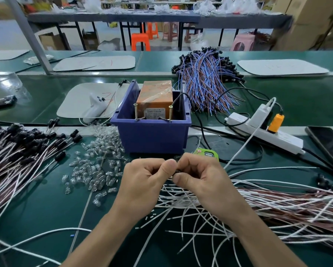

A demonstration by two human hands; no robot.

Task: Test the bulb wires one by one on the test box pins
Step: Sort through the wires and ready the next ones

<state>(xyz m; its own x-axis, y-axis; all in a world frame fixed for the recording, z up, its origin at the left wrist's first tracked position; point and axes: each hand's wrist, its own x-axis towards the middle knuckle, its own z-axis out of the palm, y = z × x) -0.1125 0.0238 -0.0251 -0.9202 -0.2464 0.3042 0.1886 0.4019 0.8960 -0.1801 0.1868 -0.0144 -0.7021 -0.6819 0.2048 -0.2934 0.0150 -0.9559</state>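
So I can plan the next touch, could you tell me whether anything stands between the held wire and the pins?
Nothing visible does. Left hand and right hand pinch the wire before the blue bin; both pins rise above its front rim, open from above.

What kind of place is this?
Probably a small electronics assembly workshop: heaps of wire leads, a pile of clear bulbs and a blue test box on a green workbench.

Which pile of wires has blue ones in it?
The far pile behind the blue bin; the left pile and the near-right pile show only white and brown.
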